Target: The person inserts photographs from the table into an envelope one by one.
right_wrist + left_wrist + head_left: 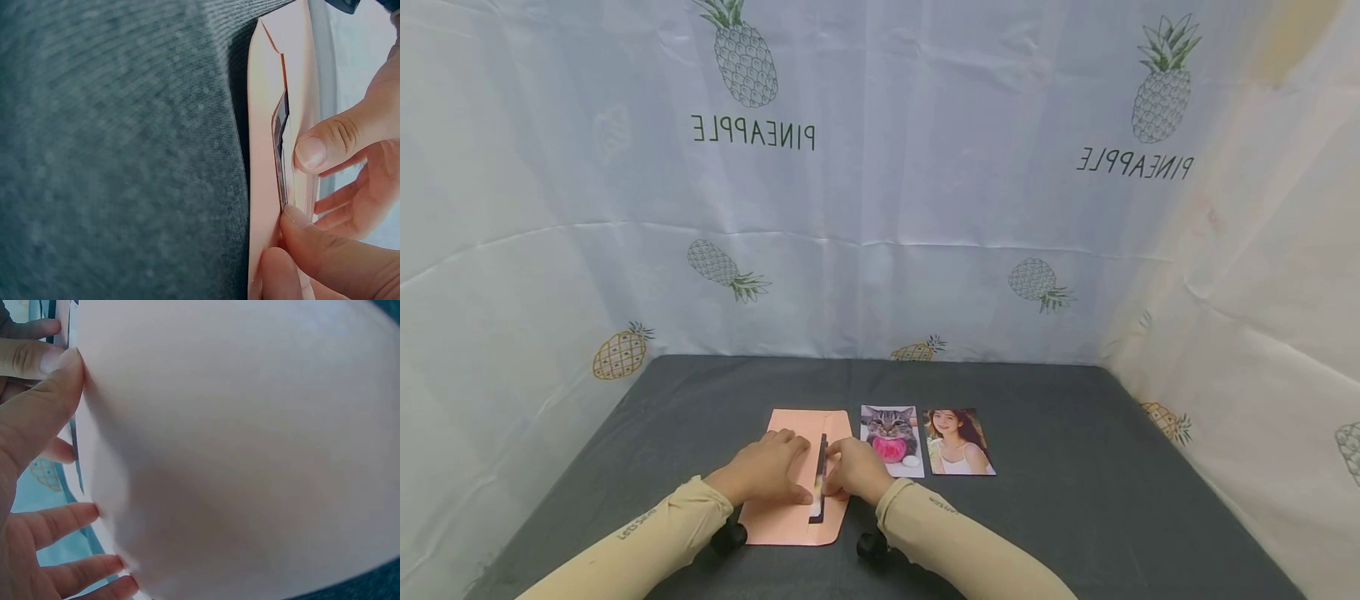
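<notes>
A peach envelope [782,521] lies on the dark table, its long opening on the right side. A photo [818,492] with a dark border is mostly inside, one strip showing at the opening. My left hand [767,468] rests on the envelope with spread fingers, its thumb beside the photo strip. At the opening's right side, my right hand [859,470] has curled fingers and pinches the photo's edge. The right wrist view shows that hand's thumb [297,216] against the strip [283,144]. Envelope paper fills most of the left wrist view.
Right of the envelope lie a cat photo [892,437] and a portrait photo [959,442], side by side. A white pineapple-print curtain [865,183] encloses the dark-clothed table [1075,500] at the back and sides.
</notes>
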{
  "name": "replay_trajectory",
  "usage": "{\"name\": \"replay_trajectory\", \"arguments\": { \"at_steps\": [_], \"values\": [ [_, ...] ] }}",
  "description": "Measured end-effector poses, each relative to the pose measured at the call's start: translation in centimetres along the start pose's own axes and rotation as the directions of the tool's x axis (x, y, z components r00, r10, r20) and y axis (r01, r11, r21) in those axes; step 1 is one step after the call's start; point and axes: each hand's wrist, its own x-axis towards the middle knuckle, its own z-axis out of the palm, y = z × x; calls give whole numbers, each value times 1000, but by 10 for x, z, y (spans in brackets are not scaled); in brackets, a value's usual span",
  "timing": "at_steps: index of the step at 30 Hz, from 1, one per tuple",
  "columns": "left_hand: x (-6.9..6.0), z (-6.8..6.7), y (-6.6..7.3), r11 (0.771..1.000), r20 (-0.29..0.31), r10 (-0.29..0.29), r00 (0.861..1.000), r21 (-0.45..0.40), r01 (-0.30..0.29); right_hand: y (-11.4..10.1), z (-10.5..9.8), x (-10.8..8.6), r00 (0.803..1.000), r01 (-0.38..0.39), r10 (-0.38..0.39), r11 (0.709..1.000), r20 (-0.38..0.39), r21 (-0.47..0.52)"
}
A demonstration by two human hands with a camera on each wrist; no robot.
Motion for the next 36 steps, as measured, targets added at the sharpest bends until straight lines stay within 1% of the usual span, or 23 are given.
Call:
{"name": "replay_trajectory", "arguments": {
  "at_steps": [7,20,27,36],
  "values": [
    [-2,-1,1,1000,8,-5,1000,-14,5,-1,0,0,1000,-8,8,1000,-4,-27],
    [1,3,-1,1000,3,-9,1000,-8,9,2,1,2,1000,11,-11,1000,3,14],
    [1,3,-1,1000,4,-17,1000,-8,17,1,1,2,1000,9,-9,1000,-4,0],
    [1,4,-1,1000,-1,-7,1000,-3,7,1,0,2,1000,0,0,1000,3,0]
  ]
}}
